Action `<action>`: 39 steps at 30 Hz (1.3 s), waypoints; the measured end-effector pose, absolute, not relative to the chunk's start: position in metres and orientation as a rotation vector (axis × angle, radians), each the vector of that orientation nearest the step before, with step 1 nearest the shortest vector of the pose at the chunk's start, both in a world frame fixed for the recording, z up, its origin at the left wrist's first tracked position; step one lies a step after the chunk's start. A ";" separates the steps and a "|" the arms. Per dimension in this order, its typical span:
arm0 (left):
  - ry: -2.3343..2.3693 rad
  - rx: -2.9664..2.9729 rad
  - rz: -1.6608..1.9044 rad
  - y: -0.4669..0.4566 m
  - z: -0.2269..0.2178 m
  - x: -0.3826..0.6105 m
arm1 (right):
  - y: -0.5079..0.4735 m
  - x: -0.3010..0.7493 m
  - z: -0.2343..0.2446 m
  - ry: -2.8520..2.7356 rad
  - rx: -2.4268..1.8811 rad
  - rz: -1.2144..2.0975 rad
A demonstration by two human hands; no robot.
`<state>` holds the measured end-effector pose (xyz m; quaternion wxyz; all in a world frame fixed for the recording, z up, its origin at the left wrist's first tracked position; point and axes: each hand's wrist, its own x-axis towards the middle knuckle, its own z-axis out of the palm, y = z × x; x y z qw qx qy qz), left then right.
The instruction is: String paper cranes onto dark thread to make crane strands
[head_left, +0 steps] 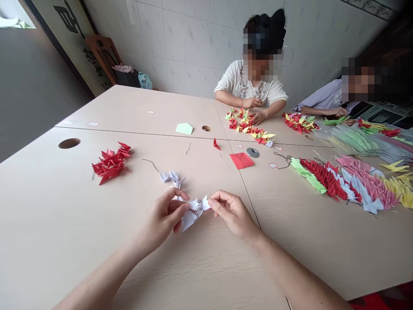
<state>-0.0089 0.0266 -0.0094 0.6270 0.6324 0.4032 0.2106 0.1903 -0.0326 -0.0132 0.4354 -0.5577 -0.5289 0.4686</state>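
Observation:
Between my two hands is a white folded paper crane (192,217). My left hand (171,209) pinches its left side between thumb and fingers. With thumb and forefinger closed, my right hand (230,211) grips the crane's right-hand tip. Just beyond my left hand, more white paper cranes (172,177) lie in a string on the table, and a dark thread (151,162) runs out from their far end. A dark line of thread also crosses the crane I hold. Part of the string is hidden behind my left fingers.
Red paper cranes (111,163) lie to the left. A red paper square (241,160), a metal ring (252,152) and a single red crane (216,144) are ahead. Strung coloured cranes (348,181) lie at right. Two people sit opposite, one touching a crane string (247,125).

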 end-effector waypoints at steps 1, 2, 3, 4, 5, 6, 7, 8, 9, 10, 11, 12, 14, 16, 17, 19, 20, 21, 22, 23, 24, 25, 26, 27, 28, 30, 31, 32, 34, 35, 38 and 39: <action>0.951 1.524 0.513 0.026 -0.010 -0.009 | -0.032 0.192 -0.014 -1.327 -1.401 1.124; 0.979 1.607 0.555 0.025 -0.011 -0.010 | -0.031 0.195 -0.015 -1.345 -1.418 1.068; 1.009 1.698 0.598 0.024 -0.012 -0.010 | -0.031 0.197 -0.017 -1.371 -1.441 0.995; 1.041 1.797 0.639 0.024 -0.012 -0.011 | -0.030 0.200 -0.018 -1.406 -1.469 0.909; 1.062 1.908 0.670 0.024 -0.012 -0.012 | -0.029 0.203 -0.020 -1.445 -1.500 0.817; 1.064 2.030 0.689 0.025 -0.012 -0.013 | -0.029 0.205 -0.021 -1.483 -1.528 0.729; 1.050 2.157 0.699 0.025 -0.012 -0.014 | -0.028 0.208 -0.022 -1.516 -1.551 0.653; 1.030 2.285 0.699 0.025 -0.013 -0.014 | -0.027 0.210 -0.023 -1.540 -1.568 0.593; 1.012 2.406 0.692 0.025 -0.014 -0.013 | -0.027 0.211 -0.023 -1.558 -1.581 0.549; 1.001 2.514 0.676 0.024 -0.016 -0.012 | -0.026 0.213 -0.023 -1.573 -1.591 0.515; 1.006 2.600 0.650 0.023 -0.018 -0.011 | -0.026 0.214 -0.022 -1.594 -1.599 0.491; 1.027 2.663 0.622 0.022 -0.021 -0.009 | -0.026 0.216 -0.020 -1.627 -1.604 0.481; 1.060 2.740 0.581 0.020 -0.026 -0.005 | -0.027 0.219 -0.016 -1.745 -1.579 0.528; 1.069 2.773 0.574 0.018 -0.030 -0.002 | -0.028 0.223 -0.012 -1.866 -1.515 0.642; 1.073 2.779 0.572 0.017 -0.031 -0.001 | -0.028 0.225 -0.010 -1.898 -1.484 0.690; 1.077 2.783 0.561 0.017 -0.031 -0.001 | -0.029 0.228 -0.008 -1.892 -1.464 0.709; 1.079 2.782 0.555 0.017 -0.030 -0.002 | -0.029 0.229 -0.008 -1.872 -1.471 0.681; 1.081 2.780 0.549 0.018 -0.030 -0.003 | -0.029 0.230 -0.008 -1.858 -1.481 0.643; 1.083 2.780 0.545 0.018 -0.029 -0.005 | -0.029 0.230 -0.009 -1.858 -1.490 0.599; 1.081 2.781 0.540 0.019 -0.028 -0.006 | -0.029 0.230 -0.010 -1.872 -1.496 0.557; 1.080 2.782 0.533 0.019 -0.028 -0.007 | -0.029 0.229 -0.012 -1.901 -1.500 0.525; 1.075 2.784 0.525 0.019 -0.028 -0.007 | -0.029 0.228 -0.014 -1.941 -1.503 0.505; 1.069 2.786 0.520 0.019 -0.027 -0.008 | -0.029 0.226 -0.016 -1.986 -1.509 0.494; 1.061 2.786 0.517 0.019 -0.027 -0.008 | -0.030 0.223 -0.019 -2.028 -1.519 0.488; 1.053 2.784 0.520 0.018 -0.027 -0.007 | -0.030 0.220 -0.021 -2.062 -1.530 0.482; 1.039 2.772 0.534 0.017 -0.028 -0.006 | -0.030 0.213 -0.026 -2.101 -1.552 0.456; 1.034 2.764 0.539 0.017 -0.028 -0.005 | -0.030 0.211 -0.028 -2.108 -1.557 0.436; 1.032 2.758 0.539 0.017 -0.028 -0.005 | -0.029 0.209 -0.029 -2.114 -1.559 0.418; 1.043 2.753 0.533 0.017 -0.029 -0.004 | -0.028 0.207 -0.031 -2.130 -1.561 0.392; 1.052 2.753 0.529 0.018 -0.030 -0.005 | -0.027 0.208 -0.032 -2.139 -1.564 0.385; 1.077 2.754 0.544 0.020 -0.031 -0.006 | -0.026 0.214 -0.031 -2.143 -1.582 0.370; 1.082 2.752 0.550 0.020 -0.031 -0.007 | -0.026 0.216 -0.031 -2.139 -1.589 0.365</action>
